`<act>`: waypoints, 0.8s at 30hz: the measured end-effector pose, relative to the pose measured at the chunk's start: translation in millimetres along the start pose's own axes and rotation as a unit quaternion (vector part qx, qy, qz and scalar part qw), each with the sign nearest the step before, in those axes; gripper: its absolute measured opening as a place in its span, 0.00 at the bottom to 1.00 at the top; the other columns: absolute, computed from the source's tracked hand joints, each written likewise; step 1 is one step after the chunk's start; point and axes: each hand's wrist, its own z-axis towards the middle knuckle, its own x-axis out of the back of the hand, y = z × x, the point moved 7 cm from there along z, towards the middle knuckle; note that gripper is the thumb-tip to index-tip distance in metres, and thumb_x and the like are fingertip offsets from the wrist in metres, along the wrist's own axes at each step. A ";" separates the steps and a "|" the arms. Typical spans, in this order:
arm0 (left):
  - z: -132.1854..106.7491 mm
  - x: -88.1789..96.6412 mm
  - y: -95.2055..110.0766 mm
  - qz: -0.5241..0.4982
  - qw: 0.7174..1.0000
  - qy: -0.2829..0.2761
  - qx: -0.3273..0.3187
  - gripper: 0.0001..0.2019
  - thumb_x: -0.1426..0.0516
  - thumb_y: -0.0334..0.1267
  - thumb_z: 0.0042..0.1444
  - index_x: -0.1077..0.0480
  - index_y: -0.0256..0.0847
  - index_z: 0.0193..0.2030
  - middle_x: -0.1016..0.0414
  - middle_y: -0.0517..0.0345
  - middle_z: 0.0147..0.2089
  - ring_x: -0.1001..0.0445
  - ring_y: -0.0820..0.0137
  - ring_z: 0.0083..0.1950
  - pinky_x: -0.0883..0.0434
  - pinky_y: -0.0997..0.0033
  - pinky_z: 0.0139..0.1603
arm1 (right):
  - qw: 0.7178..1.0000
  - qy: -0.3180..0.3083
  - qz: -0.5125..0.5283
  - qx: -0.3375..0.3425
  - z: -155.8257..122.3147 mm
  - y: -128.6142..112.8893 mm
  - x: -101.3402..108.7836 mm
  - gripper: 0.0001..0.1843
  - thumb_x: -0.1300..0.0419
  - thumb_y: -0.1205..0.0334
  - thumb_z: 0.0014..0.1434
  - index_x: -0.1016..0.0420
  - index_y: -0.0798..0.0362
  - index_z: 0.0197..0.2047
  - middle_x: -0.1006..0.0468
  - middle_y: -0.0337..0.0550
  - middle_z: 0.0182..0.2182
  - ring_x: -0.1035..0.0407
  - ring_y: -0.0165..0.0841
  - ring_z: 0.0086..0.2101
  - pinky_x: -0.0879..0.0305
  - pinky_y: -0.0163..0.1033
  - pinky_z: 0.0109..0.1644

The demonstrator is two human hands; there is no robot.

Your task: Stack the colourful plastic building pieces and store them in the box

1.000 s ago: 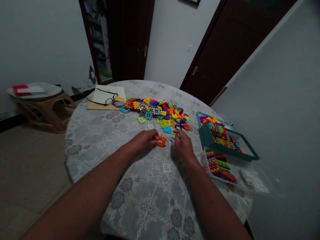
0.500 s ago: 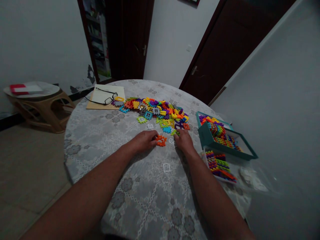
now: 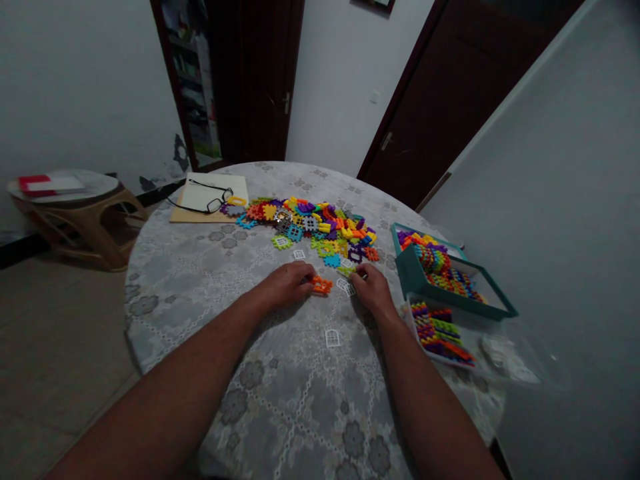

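Pile of pieces [image 3: 320,230] lies on the table [image 3: 300,387], glasses [image 3: 210,197] left, box [image 3: 415,280] right.

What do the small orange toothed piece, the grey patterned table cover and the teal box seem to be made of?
Small orange toothed piece: likely moulded plastic, bright even colour, crisp notches. Grey patterned table cover: lace-print vinyl or cloth; it drapes over the rim. Teal box: probably card, thin straight matte walls.

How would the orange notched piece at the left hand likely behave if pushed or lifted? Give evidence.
The orange piece looks like thin moulded plastic, so probably stiff and light. Being flat, it should slide on the tablecloth rather than roll. Its notches likely give the left hand grip.
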 end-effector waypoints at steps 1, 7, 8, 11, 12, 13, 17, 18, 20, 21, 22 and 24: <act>-0.2 -0.5 -0.1 -0.005 1.000 -0.003 -0.001 0.07 0.42 0.33 0.62 0.23 0.44 0.44 0.20 0.53 0.45 0.25 0.63 0.45 0.30 0.65 0.49 | 1.000 -0.008 0.014 0.001 -1.4 -2.4 0.2 0.13 0.41 0.52 0.61 0.21 0.50 0.42 0.20 0.42 0.36 0.27 0.39 0.39 0.33 0.41 0.48; -2.8 5.8 2.6 -0.052 0.998 0.007 -0.018 0.06 0.42 0.37 0.63 0.23 0.46 0.43 0.20 0.52 0.44 0.24 0.63 0.44 0.29 0.64 0.48 | 0.998 -0.043 0.014 0.053 -7.7 -33.3 5.4 0.10 0.41 0.55 0.63 0.22 0.50 0.40 0.20 0.42 0.37 0.28 0.36 0.36 0.33 0.40 0.45; -3.1 9.9 2.2 -0.063 0.998 0.016 -0.013 0.06 0.42 0.39 0.63 0.24 0.46 0.42 0.20 0.53 0.43 0.24 0.63 0.42 0.29 0.64 0.47 | 0.996 -0.063 0.014 0.064 -9.7 -39.7 5.1 0.09 0.41 0.56 0.63 0.22 0.50 0.39 0.20 0.41 0.37 0.29 0.36 0.36 0.33 0.40 0.45; -3.8 29.6 -1.1 -0.078 0.994 0.076 0.019 0.07 0.42 0.43 0.63 0.26 0.46 0.41 0.21 0.55 0.39 0.25 0.64 0.38 0.30 0.64 0.42 | 0.985 -0.140 0.023 0.098 -18.4 -58.6 0.2 0.07 0.41 0.59 0.64 0.23 0.50 0.39 0.20 0.40 0.36 0.28 0.35 0.36 0.33 0.39 0.45; -4.6 38.0 -2.7 -0.075 0.991 0.108 0.032 0.07 0.42 0.44 0.63 0.27 0.45 0.41 0.21 0.56 0.38 0.25 0.65 0.37 0.30 0.64 0.42 | 0.980 -0.162 0.026 0.110 -21.6 -64.5 -2.3 0.06 0.41 0.60 0.65 0.23 0.50 0.39 0.20 0.40 0.36 0.28 0.35 0.37 0.33 0.39 0.46; -5.8 46.4 -4.6 -0.070 0.986 0.142 0.046 0.08 0.42 0.45 0.63 0.28 0.45 0.40 0.22 0.57 0.37 0.26 0.65 0.37 0.30 0.64 0.42 | 0.976 -0.180 0.027 0.123 -24.5 -70.2 -5.3 0.06 0.41 0.61 0.66 0.22 0.51 0.40 0.20 0.40 0.36 0.27 0.35 0.38 0.33 0.39 0.47; -12.1 67.1 -13.1 -0.073 0.962 0.245 0.093 0.08 0.42 0.46 0.62 0.30 0.44 0.40 0.24 0.60 0.35 0.28 0.66 0.37 0.30 0.66 0.43 | 0.967 -0.196 -0.003 0.164 -31.1 -85.6 -22.1 0.08 0.42 0.64 0.69 0.21 0.51 0.42 0.20 0.43 0.39 0.26 0.36 0.41 0.31 0.40 0.50; -13.0 68.5 -14.5 -0.077 0.958 0.257 0.097 0.08 0.42 0.45 0.61 0.30 0.44 0.41 0.25 0.61 0.35 0.28 0.66 0.36 0.30 0.66 0.43 | 0.968 -0.186 -0.022 0.168 -31.4 -87.0 -26.6 0.08 0.42 0.65 0.69 0.21 0.52 0.43 0.20 0.45 0.41 0.25 0.37 0.43 0.31 0.40 0.52; -13.6 68.2 -16.4 -0.081 0.955 0.268 0.099 0.08 0.42 0.44 0.61 0.30 0.44 0.42 0.25 0.61 0.35 0.28 0.66 0.36 0.30 0.66 0.43 | 0.971 -0.157 -0.065 0.168 -31.8 -87.3 -34.2 0.09 0.42 0.65 0.70 0.20 0.53 0.48 0.20 0.50 0.45 0.25 0.40 0.47 0.30 0.42 0.55; -13.5 67.2 -17.1 -0.083 0.955 0.269 0.099 0.08 0.42 0.44 0.61 0.30 0.44 0.42 0.25 0.61 0.35 0.28 0.66 0.36 0.30 0.66 0.43 | 0.972 -0.143 -0.084 0.166 -32.3 -86.8 -37.2 0.11 0.42 0.65 0.71 0.20 0.54 0.52 0.20 0.52 0.49 0.25 0.41 0.50 0.30 0.43 0.57; -13.2 65.9 -17.5 -0.084 0.955 0.267 0.101 0.08 0.42 0.44 0.61 0.30 0.44 0.42 0.25 0.61 0.35 0.28 0.66 0.36 0.30 0.65 0.43 | 0.972 -0.134 -0.098 0.163 -33.2 -86.4 -39.7 0.13 0.41 0.64 0.71 0.21 0.54 0.56 0.21 0.54 0.52 0.25 0.43 0.53 0.29 0.44 0.59; -12.3 63.5 -17.3 -0.086 0.957 0.259 0.100 0.07 0.42 0.44 0.61 0.30 0.44 0.41 0.25 0.61 0.35 0.28 0.66 0.35 0.31 0.65 0.42 | 0.972 -0.130 -0.115 0.161 -35.4 -86.0 -43.5 0.18 0.41 0.62 0.73 0.23 0.54 0.62 0.22 0.57 0.57 0.26 0.44 0.56 0.29 0.45 0.61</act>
